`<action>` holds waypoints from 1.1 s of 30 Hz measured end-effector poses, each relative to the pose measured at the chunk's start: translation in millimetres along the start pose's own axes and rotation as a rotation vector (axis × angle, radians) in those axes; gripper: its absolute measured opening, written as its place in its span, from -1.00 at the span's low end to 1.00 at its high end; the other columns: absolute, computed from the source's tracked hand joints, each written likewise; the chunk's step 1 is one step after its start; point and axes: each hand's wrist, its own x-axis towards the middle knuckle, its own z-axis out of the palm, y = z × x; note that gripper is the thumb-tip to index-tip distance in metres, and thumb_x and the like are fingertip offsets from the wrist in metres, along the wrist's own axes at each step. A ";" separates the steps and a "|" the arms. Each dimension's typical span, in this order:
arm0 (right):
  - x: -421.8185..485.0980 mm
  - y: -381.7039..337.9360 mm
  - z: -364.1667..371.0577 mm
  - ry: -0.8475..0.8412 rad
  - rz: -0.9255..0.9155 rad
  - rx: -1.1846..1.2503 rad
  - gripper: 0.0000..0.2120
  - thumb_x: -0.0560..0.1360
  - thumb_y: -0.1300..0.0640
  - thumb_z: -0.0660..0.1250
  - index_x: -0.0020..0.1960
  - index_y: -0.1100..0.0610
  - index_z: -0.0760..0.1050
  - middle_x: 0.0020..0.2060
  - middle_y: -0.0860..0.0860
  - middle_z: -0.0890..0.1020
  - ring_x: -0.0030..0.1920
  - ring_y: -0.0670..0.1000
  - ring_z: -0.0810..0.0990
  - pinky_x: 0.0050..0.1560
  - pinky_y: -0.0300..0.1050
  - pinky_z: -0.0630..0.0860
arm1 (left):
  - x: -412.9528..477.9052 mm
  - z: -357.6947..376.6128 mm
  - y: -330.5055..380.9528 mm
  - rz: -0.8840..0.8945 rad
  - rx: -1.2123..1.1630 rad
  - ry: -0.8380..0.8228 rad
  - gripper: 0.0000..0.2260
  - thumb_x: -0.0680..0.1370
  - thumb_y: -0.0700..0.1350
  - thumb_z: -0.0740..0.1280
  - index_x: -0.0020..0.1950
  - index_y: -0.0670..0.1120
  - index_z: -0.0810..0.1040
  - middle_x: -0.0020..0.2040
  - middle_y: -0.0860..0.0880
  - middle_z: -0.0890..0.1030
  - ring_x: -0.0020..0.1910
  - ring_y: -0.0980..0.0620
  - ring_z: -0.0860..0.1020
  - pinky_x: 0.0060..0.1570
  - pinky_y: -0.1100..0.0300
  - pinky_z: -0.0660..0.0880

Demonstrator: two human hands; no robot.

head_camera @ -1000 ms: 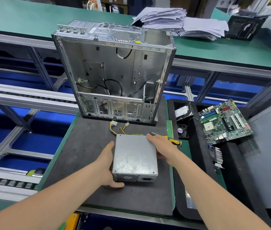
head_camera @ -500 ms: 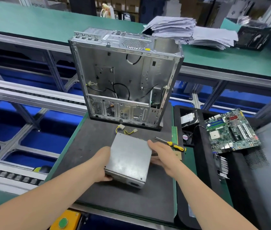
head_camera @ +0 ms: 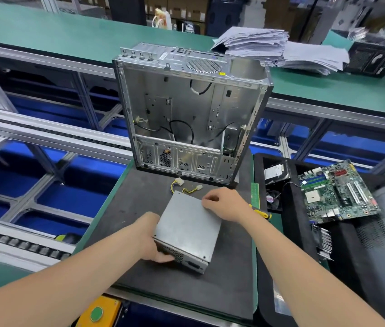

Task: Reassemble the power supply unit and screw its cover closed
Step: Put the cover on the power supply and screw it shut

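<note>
Left hand (head_camera: 150,234), right hand (head_camera: 226,204) holding power supply (head_camera: 186,227); case (head_camera: 191,109) behind, motherboard (head_camera: 337,192) right

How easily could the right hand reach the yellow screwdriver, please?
Probably yes: the screwdriver lies by the wrist of the right hand, nothing between; it must first leave the power supply.

The power supply unit (head_camera: 188,228) sits askew at the middle of the worktop (head_camera: 127,208). The left hand (head_camera: 150,237) holds its near-left side and the right hand (head_camera: 224,202) holds its far-right corner. Behind it, at the worktop's back edge, stands the computer case (head_camera: 191,114), with the cables (head_camera: 182,186) lying between the two. A screwdriver (head_camera: 263,214), mostly hidden under the right wrist, lies just right of the unit. Along the right edge lies what looks like a memory stick (head_camera: 255,195). Right of the worktop, a tray (head_camera: 288,232) carries a motherboard (head_camera: 338,192).
</note>
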 end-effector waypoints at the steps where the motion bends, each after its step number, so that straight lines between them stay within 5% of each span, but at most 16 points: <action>1: 2.9 -1.3 -1.4 -0.019 0.047 -0.033 -0.79 0.59 -0.13 0.33 0.05 -0.08 0.69 -0.02 -0.13 0.71 0.01 -0.06 0.63 -0.05 -0.16 0.46 | -2.0 3.6 3.6 0.016 0.025 0.020 -0.82 0.59 -0.14 0.23 -0.06 -0.19 0.59 -0.26 -0.22 0.71 -0.08 -0.24 0.65 0.07 -0.29 0.56; 5: 4.3 5.7 -3.0 -0.105 0.239 0.098 -0.57 0.56 -0.20 0.36 -0.28 0.11 0.49 -0.32 0.05 0.69 -0.32 0.05 0.73 -0.34 -0.15 0.62 | 4.7 8.1 18.0 0.185 0.015 0.040 -0.85 0.60 -0.01 0.27 -0.06 -0.06 0.55 -0.18 -0.09 0.65 -0.22 -0.10 0.62 -0.26 0.10 0.44; 9: -2.6 11.2 2.4 -0.168 0.398 0.460 -0.56 0.53 -0.16 0.43 0.04 0.26 0.61 -0.25 0.07 0.69 -0.32 0.10 0.68 -0.15 0.09 0.73 | 12.6 9.2 20.4 0.255 0.042 0.007 -0.71 0.62 0.17 0.24 -0.01 -0.03 0.59 -0.26 -0.07 0.69 -0.20 -0.09 0.62 -0.22 0.12 0.45; 13: -4.4 -4.8 7.9 -0.235 0.514 0.780 -0.57 0.59 -0.21 0.36 0.23 0.12 0.60 -0.08 0.05 0.68 -0.20 0.10 0.65 -0.07 0.10 0.69 | 4.5 19.6 19.9 0.182 0.073 0.027 -0.55 0.61 0.32 0.16 -0.05 -0.02 0.59 -0.42 -0.06 0.68 -0.28 -0.08 0.70 -0.27 0.11 0.53; 15: -5.0 -15.6 9.5 -0.181 0.548 0.799 -0.49 0.57 -0.26 0.35 0.33 0.09 0.53 -0.01 0.03 0.68 -0.13 0.10 0.68 -0.16 0.00 0.63 | 5.5 26.0 19.7 0.218 0.106 0.008 -0.53 0.64 0.30 0.12 0.15 -0.04 0.60 -0.10 -0.10 0.75 -0.12 -0.12 0.73 -0.15 0.03 0.64; 17: -6.8 -20.8 11.4 -0.091 0.555 0.794 -0.32 0.49 -0.33 0.40 0.37 0.16 0.45 -0.08 0.01 0.63 -0.22 0.07 0.65 -0.31 -0.10 0.58 | 14.2 29.7 20.6 0.310 0.154 0.048 -0.45 0.66 0.25 0.08 0.50 -0.07 0.42 0.39 -0.12 0.55 0.32 -0.17 0.56 0.32 -0.12 0.50; 19: -11.7 -22.3 13.7 -0.013 0.549 0.818 -0.25 0.37 -0.45 0.44 0.23 0.13 0.43 -0.25 -0.04 0.50 -0.39 0.00 0.50 -0.44 -0.20 0.42 | 15.9 30.9 20.0 0.423 0.198 0.133 -0.39 0.65 0.26 0.07 0.60 -0.07 0.26 0.53 -0.12 0.33 0.45 -0.20 0.39 0.44 -0.16 0.35; 22: -16.6 -22.8 19.9 0.143 0.518 0.943 -0.24 0.25 -0.56 0.43 0.06 0.08 0.48 -0.38 -0.06 0.44 -0.43 -0.01 0.35 -0.41 -0.20 0.24 | 6.3 33.2 20.4 0.695 0.237 0.231 -0.53 0.64 0.27 0.12 0.40 0.00 0.40 0.43 -0.06 0.36 0.37 -0.17 0.39 0.38 -0.17 0.35; 27: -21.2 -32.0 35.5 0.423 0.415 1.092 -0.24 0.25 -0.53 0.44 -0.10 0.20 0.52 -0.14 0.03 0.66 -0.12 0.11 0.62 -0.04 -0.02 0.47 | -3.5 34.7 14.7 1.118 0.173 0.195 -0.90 0.67 0.11 0.21 0.14 0.15 0.43 0.13 0.18 0.44 0.11 0.21 0.51 -0.02 0.24 0.38; 30: -27.8 -32.6 50.8 0.547 0.352 1.037 -0.43 0.38 -0.38 0.46 -0.30 0.02 0.26 -0.38 -0.14 0.40 -0.29 -0.05 0.35 -0.18 -0.01 0.24 | 2.6 30.9 2.9 1.194 0.112 0.158 -0.84 0.64 -0.05 0.24 0.16 0.19 0.43 0.19 0.21 0.48 0.08 0.43 0.48 -0.05 0.35 0.35; 33: -33.8 -34.2 61.4 0.529 0.304 0.975 -0.43 0.35 -0.38 0.45 -0.27 0.06 0.29 -0.37 -0.14 0.44 -0.28 -0.07 0.38 -0.18 0.00 0.27 | 11.2 21.6 -3.6 1.176 0.012 0.163 -0.72 0.60 -0.18 0.23 0.25 0.13 0.46 0.20 0.17 0.53 0.11 0.38 0.50 -0.02 0.41 0.39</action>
